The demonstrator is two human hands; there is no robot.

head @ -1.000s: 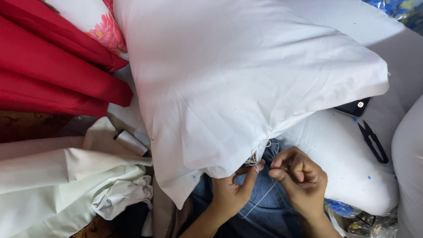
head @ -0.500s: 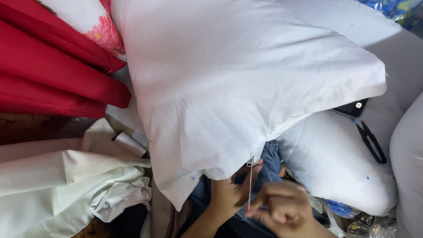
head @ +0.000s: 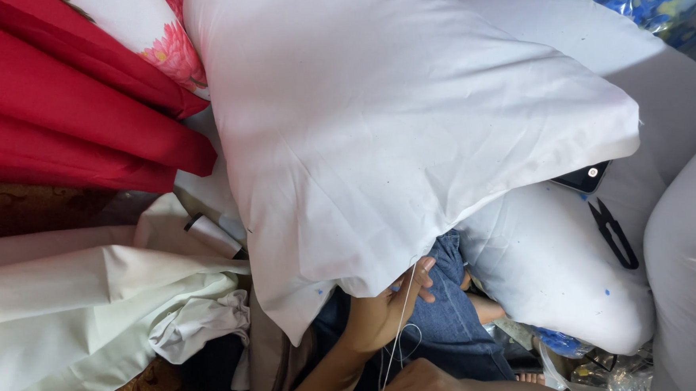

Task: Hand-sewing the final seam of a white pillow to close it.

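A large white pillow [head: 408, 129] is propped over the lap, and its lower edge is pinched by the fingers of the left hand [head: 386, 312]. A white thread [head: 399, 328] is stretched taut from that edge down to the right hand [head: 425, 383], whose fingers cannot be made out. Black snips [head: 613, 233] lie on a second pillow [head: 559, 280] to the right; red cloth [head: 66, 115] is piled at the left.

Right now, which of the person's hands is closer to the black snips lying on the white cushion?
Left. The left hand grips the big pillow's lower edge, across the cushion from the black snips. The right hand sits lower, at the frame's bottom edge.
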